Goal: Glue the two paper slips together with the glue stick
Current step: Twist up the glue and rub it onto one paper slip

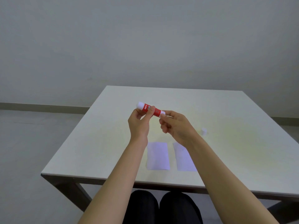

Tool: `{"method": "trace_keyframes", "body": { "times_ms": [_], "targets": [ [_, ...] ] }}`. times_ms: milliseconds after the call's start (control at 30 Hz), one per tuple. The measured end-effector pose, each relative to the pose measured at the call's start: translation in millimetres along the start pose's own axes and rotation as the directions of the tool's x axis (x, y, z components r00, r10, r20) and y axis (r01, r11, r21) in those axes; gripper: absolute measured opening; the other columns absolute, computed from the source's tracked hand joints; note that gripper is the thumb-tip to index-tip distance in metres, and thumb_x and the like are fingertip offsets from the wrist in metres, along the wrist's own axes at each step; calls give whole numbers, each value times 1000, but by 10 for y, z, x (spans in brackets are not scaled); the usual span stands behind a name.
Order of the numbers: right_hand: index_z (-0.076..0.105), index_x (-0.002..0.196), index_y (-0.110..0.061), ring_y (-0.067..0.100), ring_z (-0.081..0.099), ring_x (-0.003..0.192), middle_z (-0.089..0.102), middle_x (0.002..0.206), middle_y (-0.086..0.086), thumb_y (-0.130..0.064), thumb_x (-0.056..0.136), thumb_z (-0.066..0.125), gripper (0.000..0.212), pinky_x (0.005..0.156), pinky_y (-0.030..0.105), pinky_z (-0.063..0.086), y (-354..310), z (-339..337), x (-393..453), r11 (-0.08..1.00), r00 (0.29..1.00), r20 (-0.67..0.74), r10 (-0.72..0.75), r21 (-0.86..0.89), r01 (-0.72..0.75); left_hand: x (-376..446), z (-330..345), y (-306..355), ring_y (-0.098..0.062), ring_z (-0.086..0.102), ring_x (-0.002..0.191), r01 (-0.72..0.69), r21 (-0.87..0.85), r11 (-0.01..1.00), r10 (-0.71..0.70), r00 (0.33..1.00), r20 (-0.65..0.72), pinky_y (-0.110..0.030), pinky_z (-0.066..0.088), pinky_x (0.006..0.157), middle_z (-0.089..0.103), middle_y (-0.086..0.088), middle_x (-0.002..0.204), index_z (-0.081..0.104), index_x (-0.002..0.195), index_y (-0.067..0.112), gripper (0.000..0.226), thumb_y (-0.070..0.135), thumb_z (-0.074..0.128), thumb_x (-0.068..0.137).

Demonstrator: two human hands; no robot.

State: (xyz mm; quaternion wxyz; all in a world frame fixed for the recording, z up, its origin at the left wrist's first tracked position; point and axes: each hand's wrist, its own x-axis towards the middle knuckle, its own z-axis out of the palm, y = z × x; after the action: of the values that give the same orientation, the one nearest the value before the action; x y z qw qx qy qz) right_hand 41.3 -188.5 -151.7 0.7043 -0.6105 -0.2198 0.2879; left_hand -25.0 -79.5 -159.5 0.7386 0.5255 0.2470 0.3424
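A red and white glue stick point(149, 109) is held level above the middle of the table. My left hand point(140, 125) grips its barrel between thumb and fingers. My right hand point(175, 125) pinches the white end on the right side. Two pale paper slips lie flat side by side near the front edge: the left slip point(157, 156) fully shows, the right slip point(184, 159) is partly covered by my right forearm. A small white cap point(204, 131) sits on the table to the right of my hands.
The white table point(100, 143) stands against a plain grey wall, with floor to its left. My dark-clothed knees point(161, 207) show under the front edge.
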Motion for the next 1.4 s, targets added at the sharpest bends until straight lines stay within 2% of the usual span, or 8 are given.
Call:
{"method": "trace_keyframes", "body": {
  "times_ms": [200,400,567,700,900,1100,1300,1400],
  "targets": [
    [55,70,-10,15,37,38,50,46,0,-47,95,42,47,42,23,32,38,75,20,956,944,-149,293,31,-292,-45,18,-50,-25,63,111,7,70,998,-10,999,39,-44,42,106,71,-13,106,65,80,15,14,25,75,79],
    [63,89,-5,11,48,46,59,78,10,-20,94,55,18,48,21,39,-4,-28,-14,998,999,-45,1,-58,-4,-64,13,-54,-27,65,109,24,58,998,-26,998,50,-45,43,105,71,-16,106,66,82,13,14,24,74,80],
    [61,73,-5,11,32,32,53,49,2,-42,97,44,47,35,18,29,-75,0,-14,954,951,-112,287,-62,-295,-124,15,-73,-26,64,110,1,75,997,-8,996,93,-45,42,107,71,-13,105,63,79,15,12,23,72,82],
    [59,65,-8,13,33,33,52,47,2,-54,95,35,60,36,19,28,-77,-8,-45,936,950,-162,268,-188,-297,-158,44,-50,-26,65,110,-17,91,996,7,993,116,-41,43,103,71,-15,107,63,78,18,13,25,72,81],
    [61,96,-8,12,47,45,60,71,7,-20,95,55,14,47,20,37,-82,-55,-116,995,999,-24,42,-93,-44,-103,41,9,-26,64,110,-51,85,995,46,997,56,-43,44,104,71,-14,107,63,83,14,18,29,72,80],
    [55,67,-12,14,38,33,51,43,1,-54,93,41,51,38,20,29,-95,32,-111,929,927,-68,368,67,-364,-105,44,33,-26,65,109,-71,94,993,59,990,125,-44,42,105,72,-15,106,61,77,19,15,29,72,79],
    [62,90,-11,14,47,47,59,73,6,-29,94,54,20,47,23,34,-58,42,-121,997,995,-102,2,-73,-9,-96,42,7,-28,64,110,-48,91,995,41,996,78,-45,44,104,71,-15,106,65,85,11,16,26,72,81],
    [57,76,-9,13,43,40,52,65,5,-29,96,53,28,45,21,34,-50,43,-123,998,994,-93,57,-36,-60,-91,38,-9,-29,64,110,-31,75,997,25,996,84,-46,43,105,70,-18,107,64,82,13,14,24,72,81]
  ]
}}
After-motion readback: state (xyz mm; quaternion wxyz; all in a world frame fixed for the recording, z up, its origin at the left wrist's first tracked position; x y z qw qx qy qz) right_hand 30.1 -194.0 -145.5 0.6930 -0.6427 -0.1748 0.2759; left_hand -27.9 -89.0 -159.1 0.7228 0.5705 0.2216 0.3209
